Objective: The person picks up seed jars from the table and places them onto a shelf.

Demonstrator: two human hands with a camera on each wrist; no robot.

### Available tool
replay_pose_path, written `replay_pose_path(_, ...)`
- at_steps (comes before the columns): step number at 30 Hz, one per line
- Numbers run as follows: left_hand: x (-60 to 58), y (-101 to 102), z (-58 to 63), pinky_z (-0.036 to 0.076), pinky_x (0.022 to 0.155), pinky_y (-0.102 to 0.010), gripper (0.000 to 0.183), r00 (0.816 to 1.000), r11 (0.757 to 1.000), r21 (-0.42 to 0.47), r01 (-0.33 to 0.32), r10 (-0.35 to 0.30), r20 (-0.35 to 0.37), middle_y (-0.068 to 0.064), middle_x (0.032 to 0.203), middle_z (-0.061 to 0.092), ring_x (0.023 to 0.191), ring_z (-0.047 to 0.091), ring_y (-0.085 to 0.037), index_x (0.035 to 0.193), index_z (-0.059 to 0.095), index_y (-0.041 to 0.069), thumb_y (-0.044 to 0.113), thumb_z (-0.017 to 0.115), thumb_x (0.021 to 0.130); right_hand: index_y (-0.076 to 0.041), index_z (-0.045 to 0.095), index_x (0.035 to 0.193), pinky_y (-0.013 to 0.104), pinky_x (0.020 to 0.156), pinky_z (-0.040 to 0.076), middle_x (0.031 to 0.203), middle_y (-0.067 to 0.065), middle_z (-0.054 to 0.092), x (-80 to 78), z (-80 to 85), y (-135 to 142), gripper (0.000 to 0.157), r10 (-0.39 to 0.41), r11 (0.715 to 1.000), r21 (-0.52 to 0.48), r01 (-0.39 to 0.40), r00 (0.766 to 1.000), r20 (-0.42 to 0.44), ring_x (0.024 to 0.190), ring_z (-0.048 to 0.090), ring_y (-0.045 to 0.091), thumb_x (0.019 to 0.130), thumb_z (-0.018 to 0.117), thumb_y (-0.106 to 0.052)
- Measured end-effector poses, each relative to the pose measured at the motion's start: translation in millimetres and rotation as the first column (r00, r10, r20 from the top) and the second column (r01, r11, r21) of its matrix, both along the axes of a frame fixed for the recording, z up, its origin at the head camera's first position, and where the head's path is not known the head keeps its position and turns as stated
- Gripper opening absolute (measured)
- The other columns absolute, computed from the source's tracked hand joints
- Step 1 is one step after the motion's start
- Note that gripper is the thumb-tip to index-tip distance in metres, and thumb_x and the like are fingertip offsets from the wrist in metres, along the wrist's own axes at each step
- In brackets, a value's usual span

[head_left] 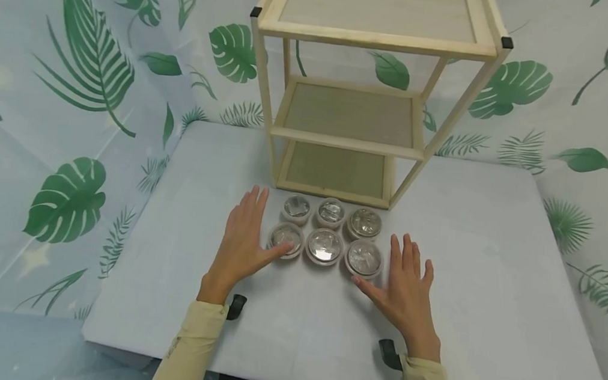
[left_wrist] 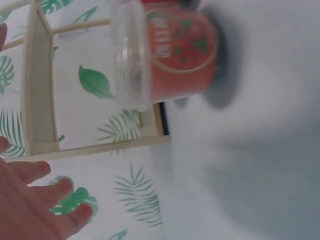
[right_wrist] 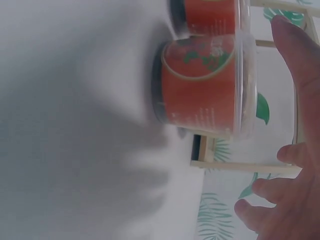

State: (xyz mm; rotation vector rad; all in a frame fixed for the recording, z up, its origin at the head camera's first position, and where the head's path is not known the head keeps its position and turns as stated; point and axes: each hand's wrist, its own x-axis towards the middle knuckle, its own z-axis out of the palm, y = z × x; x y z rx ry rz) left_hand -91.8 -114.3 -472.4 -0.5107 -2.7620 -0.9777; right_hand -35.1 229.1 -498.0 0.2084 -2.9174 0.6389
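Observation:
Several round tubs with clear plastic lids stand in two rows on the table, among them a front left tub (head_left: 281, 236), a front middle tub (head_left: 324, 246) and a front right tub (head_left: 365, 258). My left hand (head_left: 242, 239) is spread beside the group, its thumb over the front left tub's lid; contact cannot be made out. On the other side, my right hand (head_left: 406, 292) has straight fingers, with the thumb at the front right tub's near edge. Red printed labels show on a tub (left_wrist: 182, 55) in the left wrist view and a tub (right_wrist: 200, 85) in the right wrist view.
A three-tier wooden shelf (head_left: 348, 142) stands directly behind the tubs. White cloth covers the table (head_left: 493, 261). Leaf-patterned sheets (head_left: 174, 64) hang behind and to the left. A black wrist piece (head_left: 390, 354) shows at the right cuff.

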Motion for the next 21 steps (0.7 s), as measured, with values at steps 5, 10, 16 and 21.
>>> replay_pose_path(5, -12.4, -1, 11.3, 0.013, 0.125, -0.064, 0.123, 1.0, 0.998, 0.054, -0.007, 0.008, -0.01, -0.021, 0.176, 0.013, 0.163, 0.009, -0.038, 0.171, 0.011, 0.006, 0.094, 0.041, 0.09, 0.005, 0.025, 0.165, 0.078, 0.114, 0.013, 0.168, 0.035, 0.022, 2.0, -4.1, -4, 0.121, 0.009, 1.0, -0.002, -0.009, 1.0, -0.002, 0.153, 0.024, 0.055, 0.082, 0.086, -0.059)
replay_pose_path(10, -32.7, 5, 27.0, 0.015, 0.126, -0.06, 0.121, 0.999, 0.985, 0.174, -0.004, 0.012, -0.041, -0.016, 0.177, 0.011, 0.163, 0.011, -0.032, 0.171, 0.01, 0.005, 0.09, 0.048, 0.092, 0.004, 0.026, 0.165, 0.079, 0.113, 0.015, 0.167, 0.035, 0.024, 6.5, -6.7, 0, 0.12, 0.012, 1.0, -0.008, -0.012, 1.0, -0.019, 0.152, 0.026, 0.055, 0.081, 0.086, -0.058)
replay_pose_path(16, -60.0, 4, 48.9, 0.022, 0.125, -0.06, 0.114, 0.999, 0.925, 0.379, -0.027, 0.04, -0.027, -0.008, 0.178, 0.011, 0.162, 0.017, -0.024, 0.172, 0.006, 0.012, 0.082, 0.054, 0.096, 0.003, 0.028, 0.164, 0.08, 0.112, 0.015, 0.166, 0.035, 0.027, 14.5, -12.1, -2, 0.118, 0.004, 0.999, -0.037, -0.005, 1.0, -0.025, 0.151, 0.028, 0.055, 0.081, 0.087, -0.057)
replay_pose_path(21, -84.1, 0, 68.6, 0.027, 0.124, -0.055, 0.111, 0.996, 0.852, 0.524, 0.006, 0.042, -0.08, -0.015, 0.175, 0.018, 0.158, 0.027, -0.026, 0.17, 0.008, 0.005, 0.083, 0.045, 0.099, 0.003, 0.029, 0.164, 0.08, 0.112, 0.016, 0.165, 0.036, 0.028, 15.7, -11.8, -5, 0.117, 0.011, 0.999, -0.051, -0.013, 0.999, -0.044, 0.15, 0.029, 0.056, 0.081, 0.088, -0.055)
